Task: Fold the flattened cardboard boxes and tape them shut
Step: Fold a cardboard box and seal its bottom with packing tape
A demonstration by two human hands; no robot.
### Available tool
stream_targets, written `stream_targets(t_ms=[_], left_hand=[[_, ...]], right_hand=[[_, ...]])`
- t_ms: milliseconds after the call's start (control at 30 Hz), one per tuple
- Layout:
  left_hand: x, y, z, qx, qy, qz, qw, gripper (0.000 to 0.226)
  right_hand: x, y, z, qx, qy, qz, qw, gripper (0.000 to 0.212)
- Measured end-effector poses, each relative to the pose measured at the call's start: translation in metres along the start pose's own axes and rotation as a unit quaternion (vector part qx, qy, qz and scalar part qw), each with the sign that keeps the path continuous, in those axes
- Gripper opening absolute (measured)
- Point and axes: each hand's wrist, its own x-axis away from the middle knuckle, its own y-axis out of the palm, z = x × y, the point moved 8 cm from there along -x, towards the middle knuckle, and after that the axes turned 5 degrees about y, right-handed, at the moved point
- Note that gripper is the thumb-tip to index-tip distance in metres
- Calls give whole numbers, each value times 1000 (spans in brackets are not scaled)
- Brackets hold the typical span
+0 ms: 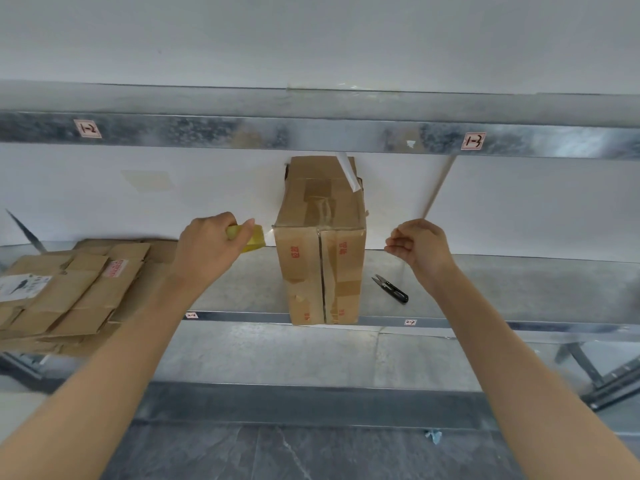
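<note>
While the assembled cardboard box (322, 244) stood upright on the galvanised metal shelf (502, 292), everything else sat to either side of it. Well to the left of the box lay a stack of flattened cardboard boxes (69, 289), overlapping one another, one bearing a white printed label. Nearer the box, just left of its upper edge, the left hand (207, 244) gripped a yellow tape roll (254, 239), fingers curled over its top and thumb under it. A strip of clear tape (268, 230) ran from the roll to the box's top left corner and gleamed across the upper edge. The box's near face showed its two flaps meeting at a centre seam, with red printing on each. Just right of the box's lower half, black thread snips (391, 289) lay on the shelf, apart from the box. Right of the box's upper edge, the right hand (420, 244) was raised with fingers curled and thumb against forefinger, apparently pinching the tape's free end, though the strip there was too faint to be sure.
</note>
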Motion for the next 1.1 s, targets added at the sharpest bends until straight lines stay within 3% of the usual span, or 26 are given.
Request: stream_targets(t_ms=[133,300,400,533,633,733,833,933,1000,1100], left_hand=[[10,20,8,7,-44,17,999,47],[15,31,12,1,-87,31,996,42],[17,34,13,-3,-87,44,995,41],[19,34,18,-11,-81,66,994,42],[23,33,17,-13,-96,79,992,43],[27,32,15,-23,-108,88,990,46],[29,30,16,-33,-111,102,988,50],[30,30,18,-29,-105,115,987,48],[32,31,16,-29,-114,119,986,50],[36,34,13,-21,-134,125,983,56]], right_hand=[[-7,13,13,27,9,4,1000,10],[-11,29,39,188,-38,44,981,19],[-13,33,54,185,-51,61,979,28],[-24,28,67,168,-28,55,984,30],[-34,16,96,224,28,34,973,26],[-45,-8,124,349,58,18,935,27],[-64,-41,125,462,9,36,886,26],[-84,-69,132,587,7,47,808,37],[-93,-79,143,643,29,40,764,43],[-100,-80,155,682,35,28,730,39]])
